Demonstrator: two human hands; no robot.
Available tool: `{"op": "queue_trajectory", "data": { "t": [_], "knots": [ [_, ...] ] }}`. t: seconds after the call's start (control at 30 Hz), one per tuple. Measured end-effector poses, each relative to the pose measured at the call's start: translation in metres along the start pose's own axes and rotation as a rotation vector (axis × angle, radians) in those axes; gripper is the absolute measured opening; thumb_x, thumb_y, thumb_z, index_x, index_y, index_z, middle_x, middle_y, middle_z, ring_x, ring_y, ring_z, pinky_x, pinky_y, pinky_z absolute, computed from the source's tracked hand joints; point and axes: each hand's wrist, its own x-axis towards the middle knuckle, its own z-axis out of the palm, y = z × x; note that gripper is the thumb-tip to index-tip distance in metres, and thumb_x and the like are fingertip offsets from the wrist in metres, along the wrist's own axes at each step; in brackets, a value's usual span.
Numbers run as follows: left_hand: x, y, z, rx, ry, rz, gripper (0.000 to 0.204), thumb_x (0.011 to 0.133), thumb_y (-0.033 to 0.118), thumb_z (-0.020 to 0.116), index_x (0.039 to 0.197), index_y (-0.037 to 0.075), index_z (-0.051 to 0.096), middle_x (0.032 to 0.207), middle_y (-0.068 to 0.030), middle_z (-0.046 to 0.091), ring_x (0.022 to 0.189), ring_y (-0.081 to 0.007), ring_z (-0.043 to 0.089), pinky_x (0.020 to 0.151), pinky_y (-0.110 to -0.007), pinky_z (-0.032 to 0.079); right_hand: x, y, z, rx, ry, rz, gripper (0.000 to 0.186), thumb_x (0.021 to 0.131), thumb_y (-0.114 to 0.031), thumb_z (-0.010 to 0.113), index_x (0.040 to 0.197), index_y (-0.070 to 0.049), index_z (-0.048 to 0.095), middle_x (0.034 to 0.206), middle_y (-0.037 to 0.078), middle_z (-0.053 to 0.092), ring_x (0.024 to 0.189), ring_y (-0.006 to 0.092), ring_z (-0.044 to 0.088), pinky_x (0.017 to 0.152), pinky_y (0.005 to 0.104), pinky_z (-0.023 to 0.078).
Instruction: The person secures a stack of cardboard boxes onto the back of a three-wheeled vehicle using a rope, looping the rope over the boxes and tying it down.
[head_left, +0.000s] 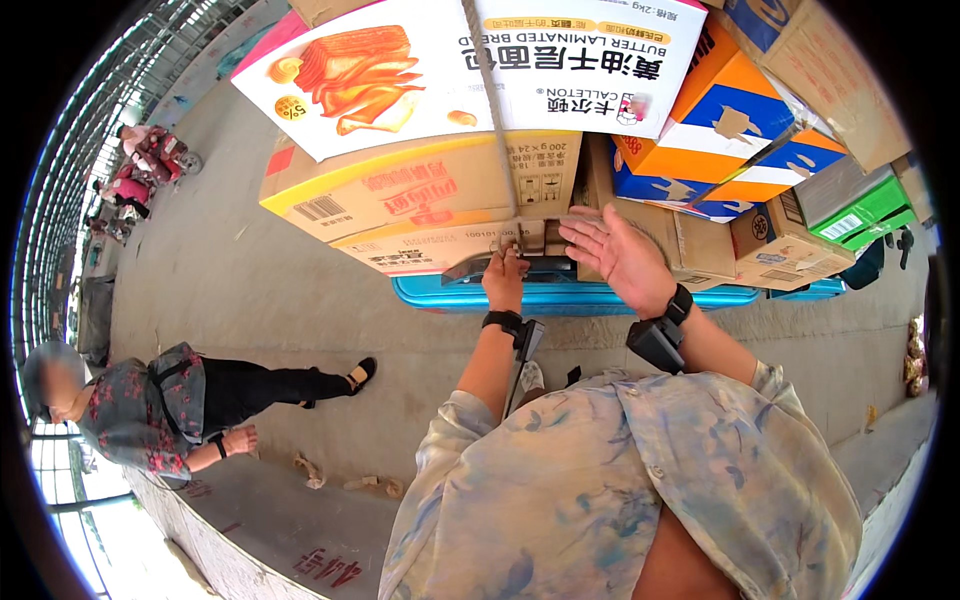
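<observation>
My left hand is closed on the lower end of a grey rope, where small fittings are too hidden to make out. The rope runs down over a white printed carton and stacked brown cartons. My right hand is open, fingers stretched out and palm turned partly up, just to the right of my left, in front of the lower brown boxes. The cartons rest on a bright blue vehicle body, whose upper part they partly hide.
Orange-and-blue cartons and a green one are stacked on the right. Another person walks on the concrete floor at lower left. Parked scooters line the metal-barred wall at the upper left. Scraps lie near a low ledge.
</observation>
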Motion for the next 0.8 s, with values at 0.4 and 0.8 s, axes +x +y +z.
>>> {"op": "queue_trajectory", "data": {
  "t": [0.4, 0.8],
  "knots": [
    [0.018, 0.014, -0.018, -0.332, -0.353, -0.045, 0.016, 0.090, 0.008, 0.046, 0.098, 0.000, 0.057, 0.074, -0.0022, 0.059, 0.061, -0.0081, 0.053, 0.055, -0.022, 0.043, 0.044, 0.065, 0.009, 0.178, 0.096, 0.151, 0.044, 0.095, -0.041, 0.035, 0.111, -0.002, 0.048, 0.099, 0.008, 0.058, 0.092, 0.0209, 0.057, 0.081, 0.0356, 0.048],
    [0.031, 0.016, -0.025, -0.027, -0.354, 0.017, 0.018, 0.087, 0.015, 0.054, 0.094, -0.001, 0.059, 0.075, -0.0035, 0.058, 0.062, -0.0070, 0.054, 0.049, -0.020, 0.047, 0.100, 0.121, -0.041, 0.068, 0.254, 0.208, 0.036, 0.092, -0.044, 0.042, 0.087, -0.011, 0.054, 0.068, 0.001, 0.057, 0.062, 0.0152, 0.058, 0.060, 0.0322, 0.050]
  ]
}}
